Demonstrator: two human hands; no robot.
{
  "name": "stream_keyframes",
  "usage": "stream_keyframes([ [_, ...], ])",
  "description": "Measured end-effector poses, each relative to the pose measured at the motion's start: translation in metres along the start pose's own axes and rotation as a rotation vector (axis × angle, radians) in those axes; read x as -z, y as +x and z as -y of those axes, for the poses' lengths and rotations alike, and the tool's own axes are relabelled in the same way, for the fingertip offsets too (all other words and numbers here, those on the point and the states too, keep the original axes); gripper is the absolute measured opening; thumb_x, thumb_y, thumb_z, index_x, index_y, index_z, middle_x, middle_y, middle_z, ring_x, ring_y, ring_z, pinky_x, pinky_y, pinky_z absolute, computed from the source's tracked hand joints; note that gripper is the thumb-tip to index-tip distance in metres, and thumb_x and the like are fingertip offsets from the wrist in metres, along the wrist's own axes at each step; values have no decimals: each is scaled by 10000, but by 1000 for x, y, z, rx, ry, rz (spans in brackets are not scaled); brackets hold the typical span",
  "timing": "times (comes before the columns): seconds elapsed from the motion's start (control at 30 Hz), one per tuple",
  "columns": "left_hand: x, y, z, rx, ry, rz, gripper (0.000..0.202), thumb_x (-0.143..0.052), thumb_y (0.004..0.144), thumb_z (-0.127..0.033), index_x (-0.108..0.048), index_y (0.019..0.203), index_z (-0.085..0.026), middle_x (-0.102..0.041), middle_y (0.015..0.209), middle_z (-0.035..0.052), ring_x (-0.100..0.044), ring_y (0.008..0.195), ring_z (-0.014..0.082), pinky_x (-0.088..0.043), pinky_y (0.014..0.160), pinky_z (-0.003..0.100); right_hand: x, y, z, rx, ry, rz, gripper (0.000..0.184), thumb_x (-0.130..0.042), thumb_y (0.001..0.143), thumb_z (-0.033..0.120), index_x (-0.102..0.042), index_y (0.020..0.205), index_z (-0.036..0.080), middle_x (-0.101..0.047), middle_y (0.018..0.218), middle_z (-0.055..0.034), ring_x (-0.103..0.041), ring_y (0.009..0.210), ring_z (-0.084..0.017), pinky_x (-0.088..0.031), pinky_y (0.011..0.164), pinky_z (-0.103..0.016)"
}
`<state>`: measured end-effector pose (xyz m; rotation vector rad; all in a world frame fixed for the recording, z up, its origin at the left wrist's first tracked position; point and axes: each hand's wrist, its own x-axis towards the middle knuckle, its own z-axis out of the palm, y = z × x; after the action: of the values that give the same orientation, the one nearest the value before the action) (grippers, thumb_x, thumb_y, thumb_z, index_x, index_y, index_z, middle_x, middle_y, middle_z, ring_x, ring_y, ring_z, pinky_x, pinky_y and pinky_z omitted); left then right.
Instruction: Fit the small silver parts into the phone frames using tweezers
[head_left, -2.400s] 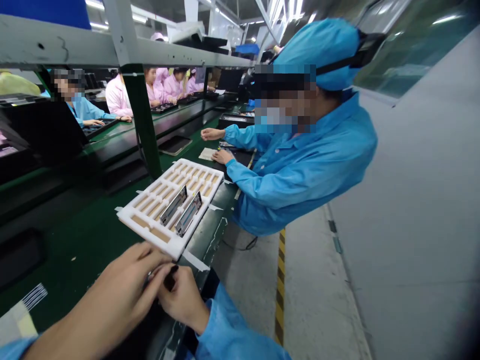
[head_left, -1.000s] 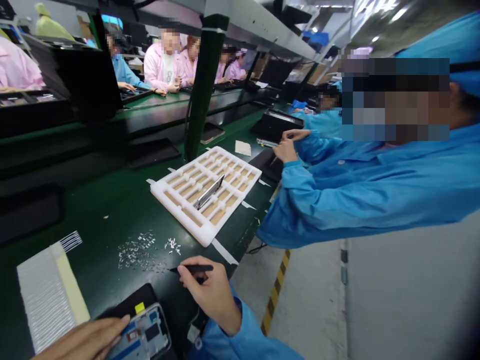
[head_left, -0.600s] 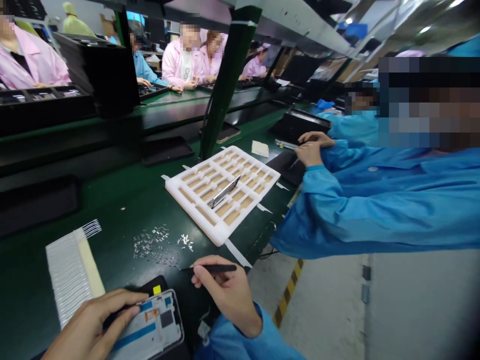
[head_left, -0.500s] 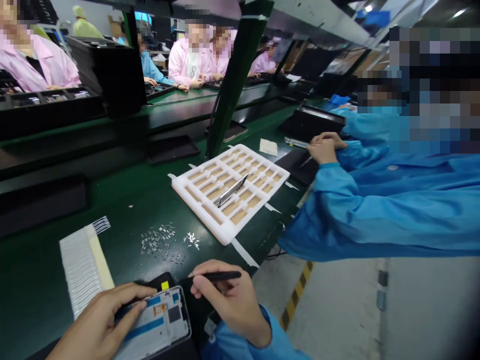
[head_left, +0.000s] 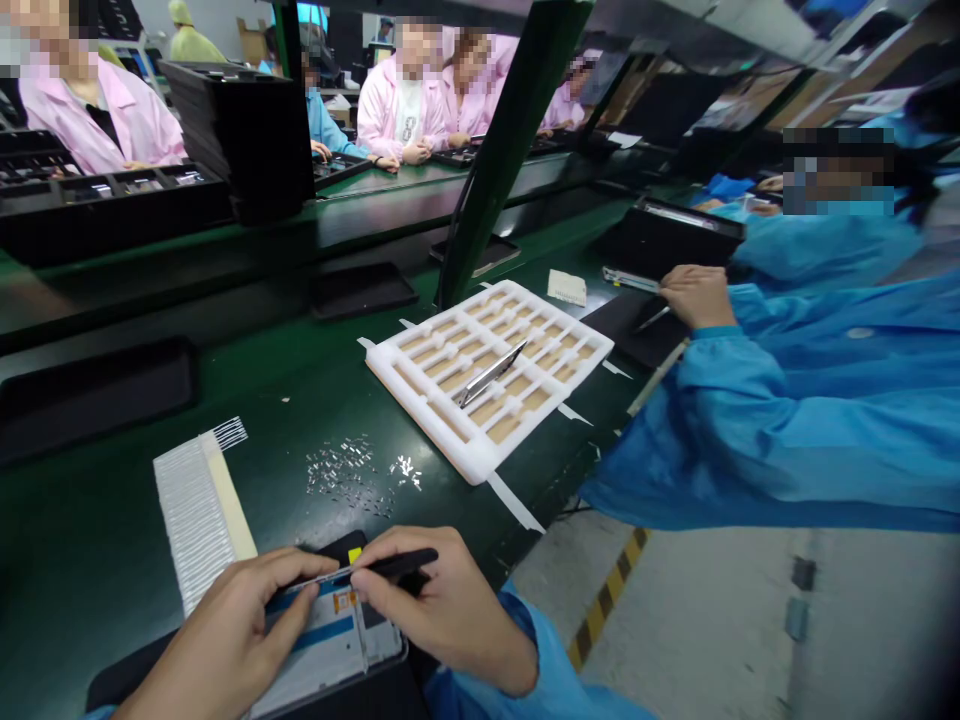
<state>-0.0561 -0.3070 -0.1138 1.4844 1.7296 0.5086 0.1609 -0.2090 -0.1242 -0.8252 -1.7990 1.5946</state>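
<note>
My left hand (head_left: 232,625) grips the upper left edge of a phone frame (head_left: 319,665), thumb over its face and fingers along its side. The frame has blue strips and an orange flex piece, and lies tilted on a black pad (head_left: 375,690). In my right hand (head_left: 442,605), thumb and fingers pinch black tweezers (head_left: 409,562). Their tip reaches the frame's upper edge near my left fingertips; whether it holds a small part is too fine to see. Just beyond lie scattered tiny metal pieces (head_left: 349,468) and a sheet of clear strips (head_left: 196,510).
A white foam tray (head_left: 480,462) with slots stands ahead, one slim metal-edged part (head_left: 491,375) leaning in it. Black trays (head_left: 364,290) lie farther back, near a slanted green post (head_left: 517,140). A co-worker's blue sleeve (head_left: 772,410) is close on the right.
My right hand has brought the tweezers left, from beside the phone frame onto its upper edge. The left hand still holds the frame. The whole view has shifted slightly.
</note>
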Motion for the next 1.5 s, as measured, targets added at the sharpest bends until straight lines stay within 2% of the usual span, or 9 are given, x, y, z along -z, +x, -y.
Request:
stream_keyframes([
  [0.33, -2, -1, -6, 38, 14, -15, 367, -543, 1016, -472, -802, 1242, -342, -837, 1150, 8, -802, 956, 203, -626, 951, 292, -3, -1, -4, -68, 21, -28, 144, -790, 924, 336, -863, 903, 213, -841, 817, -64, -793, 656, -222, -622, 570, -274],
  [0.47, -3, 1, -10, 94, -13, -9, 371, -534, 1000, -490, -809, 1199, -338, -836, 1144, 3, -796, 998, 209, -620, 928, 281, -4, -2, -6, -73, 21, -48, 134, -790, 920, 328, -861, 899, 216, -842, 820, -61, -799, 647, -222, -622, 560, -271],
  [0.63, -8, 3, -9, 127, -13, -36, 343, -536, 984, -491, -821, 1101, -339, -839, 1093, -12, -792, 998, 209, -614, 887, 268, -4, -2, -3, -33, -17, -62, 126, -774, 933, 303, -863, 899, 222, -845, 814, -56, -797, 648, -217, -631, 571, -270],
  [0.77, -11, 2, -5, 131, 18, -67, 338, -553, 986, -465, -820, 1151, -338, -843, 1064, -14, -799, 936, 204, -621, 874, 268, -4, -3, -2, 52, -58, -92, 105, -771, 937, 267, -865, 907, 229, -848, 814, -51, -792, 663, -212, -637, 584, -273],
  [0.9, -12, 1, -2, 114, 15, -71, 332, -568, 1007, -491, -819, 1177, -356, -848, 1083, -22, -801, 951, 199, -620, 879, 254, -3, -7, -4, 158, -65, -95, 99, -774, 957, 231, -871, 975, 233, -861, 891, -66, -822, 751, -224, -673, 697, -300],
  [1.17, -8, 1, -5, 70, 40, -71, 376, -529, 1043, -545, -825, 1187, -363, -856, 1096, -15, -813, 984, 208, -621, 916, 257, 0, -9, -8, 297, -107, -18, 145, -765, 1009, 217, -860, 1119, 221, -867, 1031, -111, -844, 943, -242, -696, 883, -323],
  [1.27, -7, 0, -4, 29, 80, -79, 388, -508, 1061, -536, -810, 1223, -355, -854, 1135, -1, -818, 958, 198, -630, 811, 224, 2, -9, -10, 359, -142, 4, 163, -753, 1024, 219, -846, 1157, 217, -862, 1050, -124, -839, 980, -246, -693, 908, -328],
  [1.37, -4, -5, -2, -67, 111, -127, 391, -507, 1065, -500, -736, 1349, -358, -838, 1227, 13, -824, 1000, 196, -617, 693, 181, 0, -10, -10, 368, -126, -9, 147, -754, 1016, 198, -844, 1132, 199, -859, 1029, -131, -838, 962, -244, -689, 899, -316],
  [1.5, 2, -12, 0, -212, 163, -160, 405, -503, 1086, -409, -578, 1485, -410, -848, 1147, -33, -833, 965, 148, -624, 776, 149, -6, -15, -10, 355, -112, -15, 140, -749, 999, 162, -834, 1106, 191, -849, 1011, -130, -831, 939, -242, -687, 881, -314],
])
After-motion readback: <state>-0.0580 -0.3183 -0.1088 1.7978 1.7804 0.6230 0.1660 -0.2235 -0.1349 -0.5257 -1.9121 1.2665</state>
